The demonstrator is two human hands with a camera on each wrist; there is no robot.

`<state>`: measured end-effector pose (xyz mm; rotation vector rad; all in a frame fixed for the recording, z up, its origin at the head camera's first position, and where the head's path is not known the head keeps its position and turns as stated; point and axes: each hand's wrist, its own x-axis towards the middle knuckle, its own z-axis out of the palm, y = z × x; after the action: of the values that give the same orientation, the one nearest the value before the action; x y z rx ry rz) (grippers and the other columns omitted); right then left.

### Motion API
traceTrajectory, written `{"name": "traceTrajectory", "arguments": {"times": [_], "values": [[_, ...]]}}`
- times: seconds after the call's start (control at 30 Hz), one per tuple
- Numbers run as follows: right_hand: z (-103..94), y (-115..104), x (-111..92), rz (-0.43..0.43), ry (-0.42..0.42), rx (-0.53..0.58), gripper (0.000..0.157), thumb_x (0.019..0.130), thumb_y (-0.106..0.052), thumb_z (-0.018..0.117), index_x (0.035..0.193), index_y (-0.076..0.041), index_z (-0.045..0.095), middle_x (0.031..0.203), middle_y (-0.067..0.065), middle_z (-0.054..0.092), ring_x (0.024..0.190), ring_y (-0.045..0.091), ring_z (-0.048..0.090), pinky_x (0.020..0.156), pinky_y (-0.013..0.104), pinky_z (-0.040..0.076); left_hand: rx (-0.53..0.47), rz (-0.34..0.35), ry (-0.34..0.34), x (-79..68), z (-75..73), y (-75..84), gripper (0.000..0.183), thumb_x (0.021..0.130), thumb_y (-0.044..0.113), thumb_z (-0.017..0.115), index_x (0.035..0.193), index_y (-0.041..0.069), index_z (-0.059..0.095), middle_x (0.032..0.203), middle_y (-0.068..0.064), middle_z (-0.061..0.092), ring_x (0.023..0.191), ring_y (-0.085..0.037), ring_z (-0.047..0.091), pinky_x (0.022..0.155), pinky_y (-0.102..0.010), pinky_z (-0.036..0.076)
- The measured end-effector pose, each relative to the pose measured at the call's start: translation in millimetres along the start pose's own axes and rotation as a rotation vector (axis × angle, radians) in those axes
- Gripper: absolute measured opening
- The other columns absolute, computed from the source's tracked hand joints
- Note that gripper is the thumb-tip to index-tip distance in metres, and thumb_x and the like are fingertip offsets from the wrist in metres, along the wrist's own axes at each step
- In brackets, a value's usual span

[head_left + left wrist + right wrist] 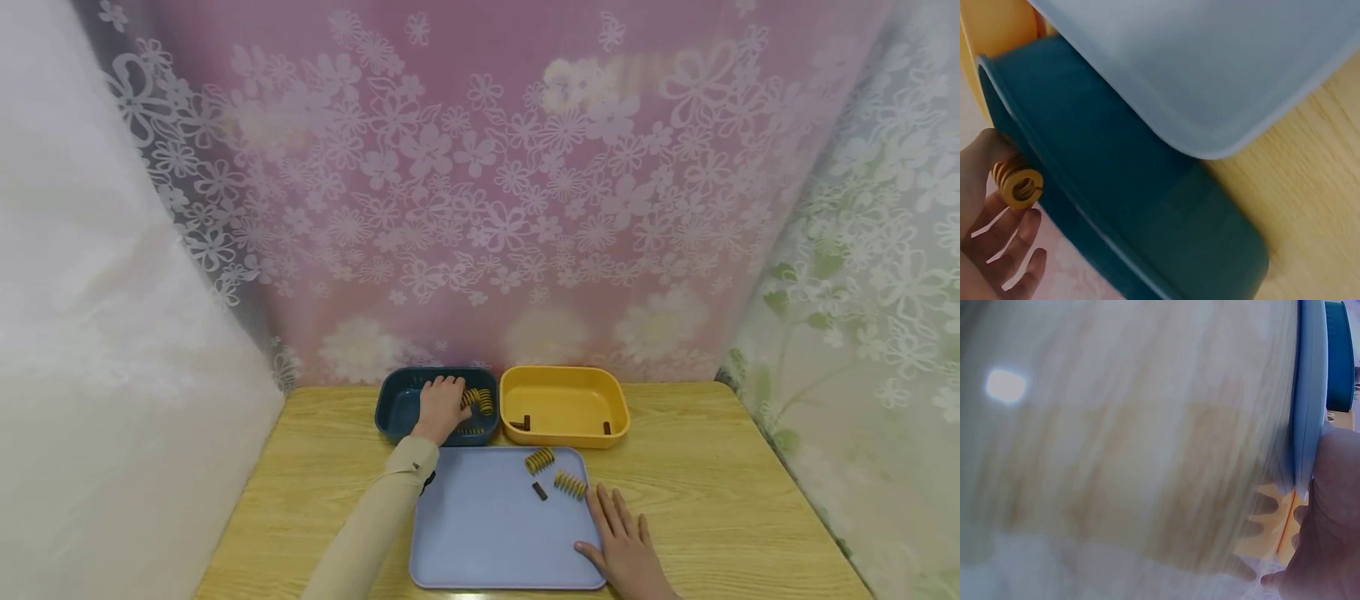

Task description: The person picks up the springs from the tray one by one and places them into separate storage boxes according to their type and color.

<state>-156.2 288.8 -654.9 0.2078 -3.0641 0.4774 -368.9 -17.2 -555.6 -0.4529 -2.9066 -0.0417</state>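
Observation:
My left hand point(441, 408) is over the dark blue bin point(388, 417). In the left wrist view a yellow coil spring point(1021, 187) sits between its thumb and fingers, pinched and showing one ring end. Other coil springs point(486, 403) lie inside the bin, partly hidden by the hand. My right hand point(628, 546) has its fingers spread at the right edge of the lavender tray point(495, 533), holding nothing. Close to its fingertips is a yellow spring point(570, 483) on the tray. Another spring point(540, 460) and a small dark brown block point(540, 492) lie beside it.
A yellow bin point(562, 373) stands right of the blue one, behind the tray, with a few small dark brown pieces point(607, 428) in it. Under everything is a wood-grain table point(712, 492). A pink floral curtain point(495, 208) hangs behind, with pale sheets at both sides.

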Motion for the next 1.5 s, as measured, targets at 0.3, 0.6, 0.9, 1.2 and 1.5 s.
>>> {"name": "traceTrajectory", "arguments": {"times": [0.3,0.6,0.9,1.2,1.5], "values": [[-3.6,-10.9,-0.1,-0.007,0.005,0.005,0.085,0.091,-0.056,0.064,0.157,-0.011,0.036,0.163,0.014,0.030,0.149,0.042,0.025,0.107,0.077,0.022,0.045,-0.041,-0.186,5.0,12.5,-3.8,0.041,0.086,0.044,0.080,0.112,0.014,0.074,0.103,-0.005,0.072,0.098,-0.026,0.062,0.089,-0.043,0.050],[-1.0,-12.5,-2.6,-0.023,0.016,0.000,0.084,0.092,-0.057,0.062,0.157,-0.011,0.036,0.164,0.014,0.030,0.149,0.042,0.025,0.108,0.075,0.023,0.055,-0.057,-0.287,-0.3,10.8,-5.7,0.038,0.086,0.036,0.081,0.116,0.013,0.076,0.118,-0.009,0.072,0.119,-0.031,0.059,0.108,-0.051,0.042],[-3.8,-11.8,-4.5,-0.015,0.006,-0.004,0.084,0.092,-0.058,0.061,0.158,-0.012,0.035,0.164,0.013,0.030,0.150,0.041,0.025,0.107,0.076,0.023,0.032,-0.023,-0.185,-4.0,9.0,-1.8,0.027,0.090,0.033,0.079,0.109,0.015,0.077,0.105,-0.006,0.074,0.105,-0.028,0.061,0.099,-0.048,0.046],[-1.2,-6.8,-3.8,-0.034,0.055,0.003,0.083,0.093,-0.056,0.062,0.158,-0.012,0.035,0.163,0.015,0.031,0.148,0.042,0.027,0.107,0.076,0.023,-0.026,0.064,0.166,-10.6,2.3,10.9,0.016,0.098,0.027,0.069,0.099,0.012,0.074,0.088,-0.005,0.073,0.082,-0.025,0.065,0.079,-0.041,0.053],[-3.3,-1.8,-3.8,-0.043,0.071,0.005,0.082,0.093,-0.053,0.064,0.158,-0.012,0.035,0.162,0.015,0.032,0.148,0.043,0.028,0.107,0.076,0.023,-0.035,0.161,0.343,-17.5,-3.7,32.9,0.014,0.097,0.026,0.070,0.096,0.013,0.073,0.084,-0.002,0.073,0.077,-0.021,0.064,0.069,-0.035,0.051]]}}
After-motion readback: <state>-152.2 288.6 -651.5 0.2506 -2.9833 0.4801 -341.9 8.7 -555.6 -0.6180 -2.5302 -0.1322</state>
